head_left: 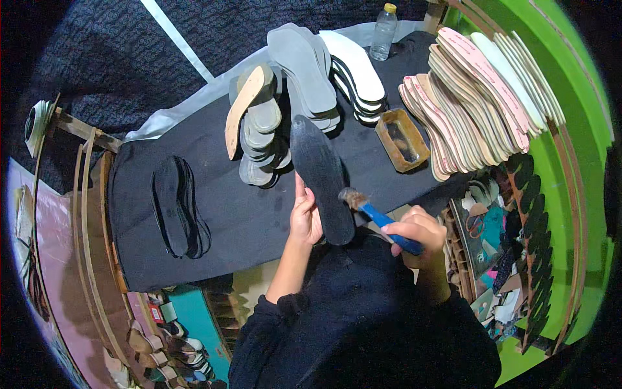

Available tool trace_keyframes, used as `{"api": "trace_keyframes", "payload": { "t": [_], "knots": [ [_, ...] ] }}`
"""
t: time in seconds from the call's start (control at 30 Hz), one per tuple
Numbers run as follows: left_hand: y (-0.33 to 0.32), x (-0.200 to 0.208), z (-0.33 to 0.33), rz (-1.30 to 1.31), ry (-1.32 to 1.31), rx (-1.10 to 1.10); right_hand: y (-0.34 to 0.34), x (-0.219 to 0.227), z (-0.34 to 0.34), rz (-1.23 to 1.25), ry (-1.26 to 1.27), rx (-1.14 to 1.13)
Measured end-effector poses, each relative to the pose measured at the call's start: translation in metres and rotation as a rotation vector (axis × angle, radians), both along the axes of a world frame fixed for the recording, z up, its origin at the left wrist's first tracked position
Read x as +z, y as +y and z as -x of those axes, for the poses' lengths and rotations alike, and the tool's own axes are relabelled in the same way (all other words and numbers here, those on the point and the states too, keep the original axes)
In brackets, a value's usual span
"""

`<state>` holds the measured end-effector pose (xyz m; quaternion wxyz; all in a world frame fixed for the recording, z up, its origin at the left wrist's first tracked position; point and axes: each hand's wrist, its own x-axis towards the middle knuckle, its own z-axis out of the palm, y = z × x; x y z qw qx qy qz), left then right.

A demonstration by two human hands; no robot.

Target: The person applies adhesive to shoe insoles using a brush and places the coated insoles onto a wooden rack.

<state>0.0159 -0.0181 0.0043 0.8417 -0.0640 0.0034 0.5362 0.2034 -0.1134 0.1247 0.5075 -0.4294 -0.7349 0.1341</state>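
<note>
My left hand (306,217) holds a black shoe insole (319,175) from beneath and along its left edge, raised over the near side of the table. My right hand (418,236) is closed around the blue handle of a brush (382,219). The brush's brown bristles are at the insole's right edge; whether they touch it I cannot tell. Beyond my right hand stands an amber, crusted rectangular container (403,139) with a dark hollow inside. A stack of black insoles (178,207) lies at the left of the table.
Grey insoles (301,68), a pile topped by a beige one (249,97) and white-topped insoles (353,61) sit at the back of the black table (259,236). Pink and beige insoles (463,104) are stacked right. A yellow-capped bottle (384,35) stands behind. Racks (528,253) flank the table.
</note>
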Motion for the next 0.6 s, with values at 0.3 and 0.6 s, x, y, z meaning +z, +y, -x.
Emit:
{"api": "trace_keyframes", "payload": {
  "t": [0.3, 0.6],
  "knots": [
    [-0.004, 0.002, 0.001, -0.338, 0.281, -0.147, 0.031, 0.003, 0.005, -0.181, -0.035, -0.155],
    [-0.010, 0.009, 0.000, -0.342, 0.403, -0.164, 0.069, 0.008, 0.016, -0.233, -0.051, -0.119]
  ]
}}
